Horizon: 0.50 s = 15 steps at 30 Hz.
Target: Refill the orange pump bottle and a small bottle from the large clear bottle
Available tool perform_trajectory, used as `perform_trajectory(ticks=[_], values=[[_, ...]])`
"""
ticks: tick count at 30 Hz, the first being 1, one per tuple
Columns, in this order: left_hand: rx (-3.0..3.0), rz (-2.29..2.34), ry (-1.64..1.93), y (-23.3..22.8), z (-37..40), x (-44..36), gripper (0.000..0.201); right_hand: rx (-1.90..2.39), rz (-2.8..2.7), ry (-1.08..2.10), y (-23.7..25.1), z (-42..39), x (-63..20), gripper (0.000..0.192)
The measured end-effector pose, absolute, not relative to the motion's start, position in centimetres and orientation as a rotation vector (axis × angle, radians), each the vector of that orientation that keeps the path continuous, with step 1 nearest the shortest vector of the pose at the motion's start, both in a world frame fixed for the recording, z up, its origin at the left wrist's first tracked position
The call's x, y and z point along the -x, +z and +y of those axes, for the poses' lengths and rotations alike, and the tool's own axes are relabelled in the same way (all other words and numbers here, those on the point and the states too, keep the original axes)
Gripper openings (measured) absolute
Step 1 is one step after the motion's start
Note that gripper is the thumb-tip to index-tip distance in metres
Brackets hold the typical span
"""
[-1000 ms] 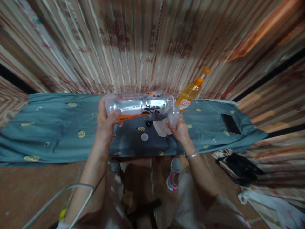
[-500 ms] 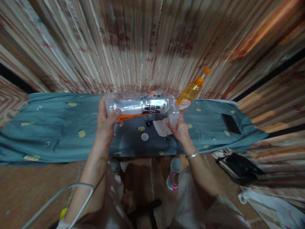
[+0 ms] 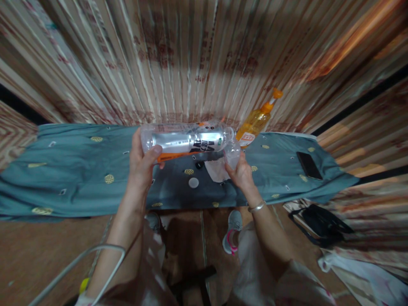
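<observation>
My left hand (image 3: pixel 140 159) is closed round the base of a large clear plastic bottle (image 3: pixel 178 140) with a silver, black and orange label. The bottle lies nearly level above the table, its mouth to the right. In my right hand (image 3: pixel 241 172) is a small clear plastic container (image 3: pixel 233 154), held right at the bottle's mouth; whether the two touch I cannot tell. Behind that hand, a white tissue-like sheet (image 3: pixel 215 171) lies on the cloth. Nearer me are a white round cap (image 3: pixel 193 182) and a small black object (image 3: pixel 199 165).
An orange pump bottle (image 3: pixel 253 125) stands just beyond my right hand. A dark phone (image 3: pixel 309 165) lies at the right on the green patterned cloth (image 3: pixel 76 161). Pleated curtains (image 3: pixel 197 59) hang behind the table. A black bag (image 3: pixel 321 225) sits low on the right.
</observation>
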<state>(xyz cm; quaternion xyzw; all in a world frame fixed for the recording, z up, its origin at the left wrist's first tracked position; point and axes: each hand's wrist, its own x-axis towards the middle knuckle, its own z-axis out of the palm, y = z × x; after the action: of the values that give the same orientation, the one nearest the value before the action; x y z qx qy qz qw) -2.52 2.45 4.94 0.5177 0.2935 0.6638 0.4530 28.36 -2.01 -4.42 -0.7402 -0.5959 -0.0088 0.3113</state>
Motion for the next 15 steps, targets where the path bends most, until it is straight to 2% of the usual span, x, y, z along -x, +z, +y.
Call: perform_trajectory(ticks=[15], values=[[-1.268, 0.742, 1.623, 5.37, 2.25, 2.48, 0.057, 1.953, -1.599, -0.024, -4.48, -1.99, -28.48, 0.073]])
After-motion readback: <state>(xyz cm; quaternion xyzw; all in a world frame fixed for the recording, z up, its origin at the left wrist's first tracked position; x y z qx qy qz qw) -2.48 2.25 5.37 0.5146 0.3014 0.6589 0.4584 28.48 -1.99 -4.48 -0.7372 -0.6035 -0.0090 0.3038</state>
